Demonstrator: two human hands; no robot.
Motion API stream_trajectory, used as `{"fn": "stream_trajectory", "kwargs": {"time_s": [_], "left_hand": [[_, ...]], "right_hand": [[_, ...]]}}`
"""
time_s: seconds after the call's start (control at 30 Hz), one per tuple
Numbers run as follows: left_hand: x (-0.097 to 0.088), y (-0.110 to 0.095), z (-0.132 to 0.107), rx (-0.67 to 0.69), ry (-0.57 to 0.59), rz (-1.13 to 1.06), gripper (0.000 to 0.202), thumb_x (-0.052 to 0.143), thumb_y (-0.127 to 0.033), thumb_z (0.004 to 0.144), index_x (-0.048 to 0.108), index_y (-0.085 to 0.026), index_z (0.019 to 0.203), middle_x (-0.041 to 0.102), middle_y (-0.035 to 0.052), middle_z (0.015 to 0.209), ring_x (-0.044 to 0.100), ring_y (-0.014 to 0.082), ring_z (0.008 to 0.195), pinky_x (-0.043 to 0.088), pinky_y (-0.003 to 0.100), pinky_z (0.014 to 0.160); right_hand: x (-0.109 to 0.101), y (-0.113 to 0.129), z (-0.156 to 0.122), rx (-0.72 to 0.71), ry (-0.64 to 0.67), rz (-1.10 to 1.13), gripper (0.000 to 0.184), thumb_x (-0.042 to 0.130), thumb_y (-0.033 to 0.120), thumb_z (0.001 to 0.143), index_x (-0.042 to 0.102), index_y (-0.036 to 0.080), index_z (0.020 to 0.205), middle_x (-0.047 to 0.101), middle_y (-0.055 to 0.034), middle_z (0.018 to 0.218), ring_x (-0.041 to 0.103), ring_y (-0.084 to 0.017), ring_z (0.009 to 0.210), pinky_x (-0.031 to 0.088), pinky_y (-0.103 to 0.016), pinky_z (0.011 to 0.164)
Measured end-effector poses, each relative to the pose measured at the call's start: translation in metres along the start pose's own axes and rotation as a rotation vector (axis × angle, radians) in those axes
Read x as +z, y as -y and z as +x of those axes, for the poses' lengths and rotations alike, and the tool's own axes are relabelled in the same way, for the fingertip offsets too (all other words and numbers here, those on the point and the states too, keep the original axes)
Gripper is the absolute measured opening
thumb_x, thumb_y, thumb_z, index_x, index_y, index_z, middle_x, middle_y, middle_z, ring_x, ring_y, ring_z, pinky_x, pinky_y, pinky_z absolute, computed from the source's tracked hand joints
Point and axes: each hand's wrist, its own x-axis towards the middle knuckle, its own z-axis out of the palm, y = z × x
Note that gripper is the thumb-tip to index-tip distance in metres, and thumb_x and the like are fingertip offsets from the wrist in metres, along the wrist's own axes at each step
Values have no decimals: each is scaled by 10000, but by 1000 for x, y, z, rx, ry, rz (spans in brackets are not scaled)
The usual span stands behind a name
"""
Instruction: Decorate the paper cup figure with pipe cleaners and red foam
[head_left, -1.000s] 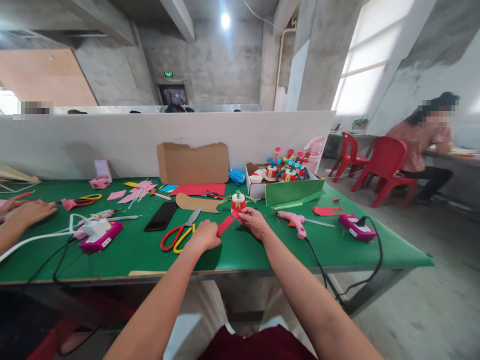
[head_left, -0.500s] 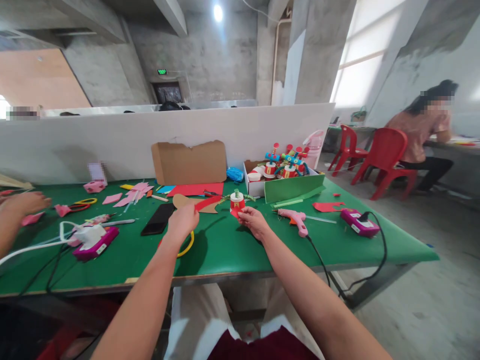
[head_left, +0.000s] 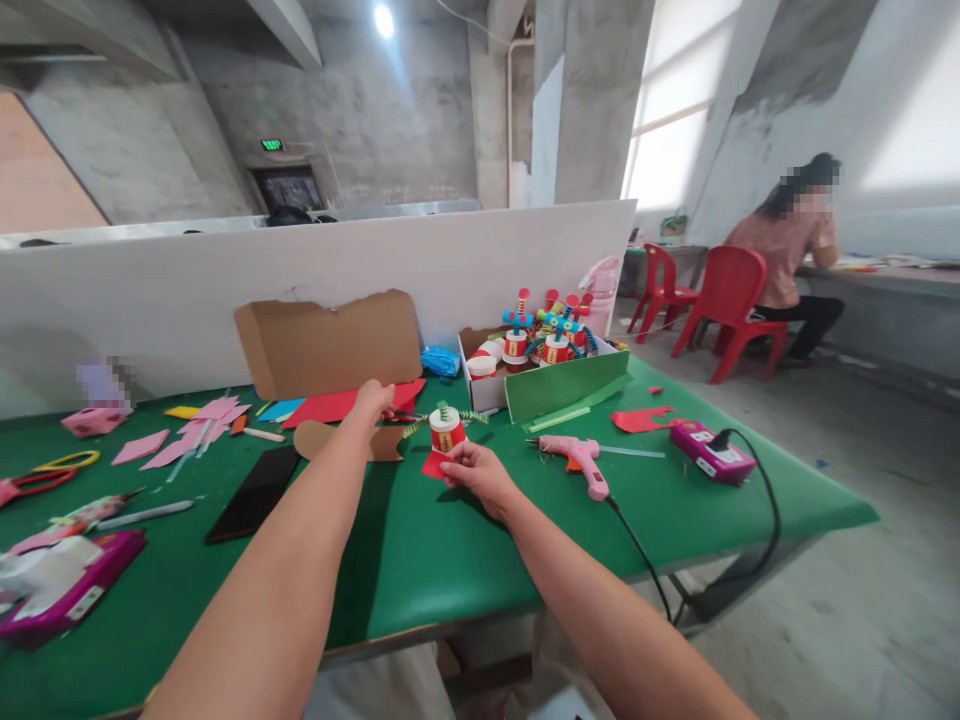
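Observation:
My left hand (head_left: 373, 400) stretches toward the back of the table, its fingers closed at the end of a dark slim tool (head_left: 409, 415) whose kind I cannot make out. Between the thumb and fingers of my right hand (head_left: 480, 475) is a small piece of red paper (head_left: 433, 465). Just above that paper is a red-and-white paper-cup figure (head_left: 448, 430) with folded green paper arms; whether my fingers also touch the cup is unclear. A brown cardboard cutout (head_left: 386, 443) lies partly behind my left forearm.
A box (head_left: 491, 393) of finished-looking cup figures stands at the back. To the right are a pink glue gun (head_left: 574, 452), red paper scrap (head_left: 637, 419) and a purple power strip (head_left: 712, 453). Leftward lie a phone (head_left: 251, 495), pink paper and scissors (head_left: 56, 475).
My left hand has moved forward to the dark tool, and the red strip it held no longer shows in it. My right hand stays by the cup figure. The view has shifted right.

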Motion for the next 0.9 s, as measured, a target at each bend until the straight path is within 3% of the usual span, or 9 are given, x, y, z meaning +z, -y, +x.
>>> {"fn": "stream_trajectory", "kwargs": {"time_s": [0.1,0.27,0.33,0.43,0.53,0.6,0.9], "left_hand": [[-13,7,-18,35,-23,42,257,496,-241,822,604,-121,1022,646,54,584,550,162,435,368,240,450],[-26,25,-81,238,-68,-91,204,457,-291,822,610,-155,817,670,23,668,516,93,430,377,208,473],[-15,30,-110,223,-42,-261,240,430,-329,835,597,-158,847,657,18,662,506,88,421,361,196,442],[17,34,-141,211,-12,-524,350,379,-461,865,573,-171,893,636,15,677,509,91,419,309,184,382],[49,33,-150,214,-2,-681,439,378,-567,849,560,-170,890,633,22,718,512,99,428,312,194,367],[61,33,-150,228,0,-718,466,373,-598,842,554,-170,868,622,19,706,513,106,442,316,200,367],[66,43,-151,376,54,-651,322,466,-511,806,502,-195,756,557,-28,604,490,94,460,358,191,413]], "right_hand": [[1,0,1,-2,-10,-13,367,844,372,497,576,187,667,605,53,528,528,-83,472,431,-229,523],[3,4,0,15,-28,63,366,850,346,476,576,191,661,610,49,555,533,-82,485,433,-223,522],[4,7,-2,10,-45,95,372,860,333,459,578,188,655,598,58,561,515,-67,484,422,-209,514],[3,10,-4,13,-68,140,389,877,323,434,581,185,646,579,68,555,491,-52,478,418,-195,508],[1,10,-3,27,-80,202,431,894,320,400,566,184,644,591,61,563,514,-61,489,439,-201,516],[0,8,-1,30,-87,236,451,901,312,385,554,183,642,602,54,567,528,-67,494,451,-205,520],[0,4,4,6,-152,181,420,881,268,404,540,186,634,582,61,532,524,-71,474,443,-208,505]]}}
